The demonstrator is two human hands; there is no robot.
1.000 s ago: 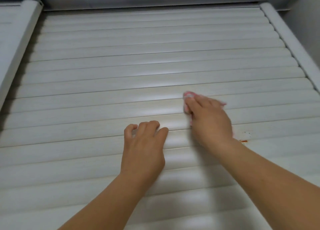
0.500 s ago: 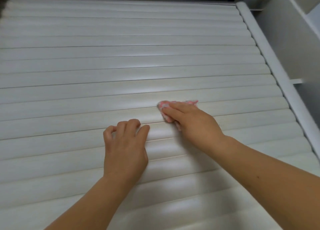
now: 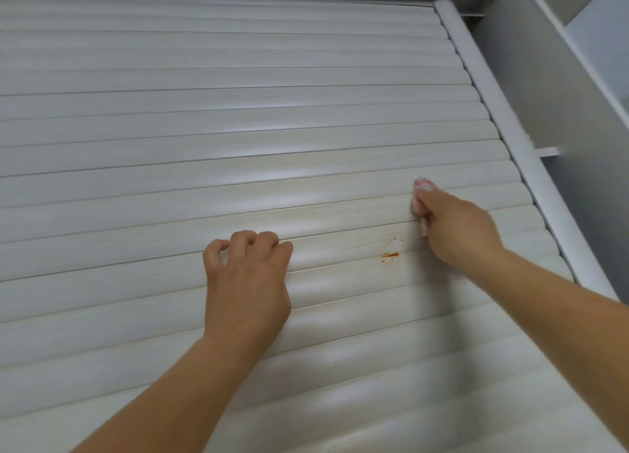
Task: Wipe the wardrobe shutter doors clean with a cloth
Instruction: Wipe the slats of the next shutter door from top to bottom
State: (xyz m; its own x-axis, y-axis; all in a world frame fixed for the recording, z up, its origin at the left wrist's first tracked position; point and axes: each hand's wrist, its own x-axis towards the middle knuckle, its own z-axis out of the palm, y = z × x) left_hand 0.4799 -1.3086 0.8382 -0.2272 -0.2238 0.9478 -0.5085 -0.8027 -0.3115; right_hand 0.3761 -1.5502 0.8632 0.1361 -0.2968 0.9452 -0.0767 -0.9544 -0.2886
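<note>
The shutter [image 3: 238, 139] fills almost the whole view, a pale surface made of long horizontal slats with a faint wood grain. The right hand [image 3: 456, 227] holds a small pink cloth [image 3: 421, 188] against a slat, and the fingers are curled tight around it, so only a little of the cloth shows above the knuckles and at the side of the fingers toward the other hand. The hand is blurred here, so it is hard to say how much of the cloth touches the slat. Below the grip and a little toward the left hand there is an orange stain [image 3: 391, 253], a short streak in the groove between two slats with small dots around it; the cloth is near it but does not cover it. The left hand [image 3: 246, 279] rests on the shutter further over from the stain, holding nothing, with the fingertips bent and hooked on the edge of a slat. Both forearms come up from the bottom of the view. On the far side of the grip from the left hand, the white frame [image 3: 510, 129] runs along the ends of the slats, and beyond it stands a grey side panel [image 3: 544, 88] with a shelf edge.
</note>
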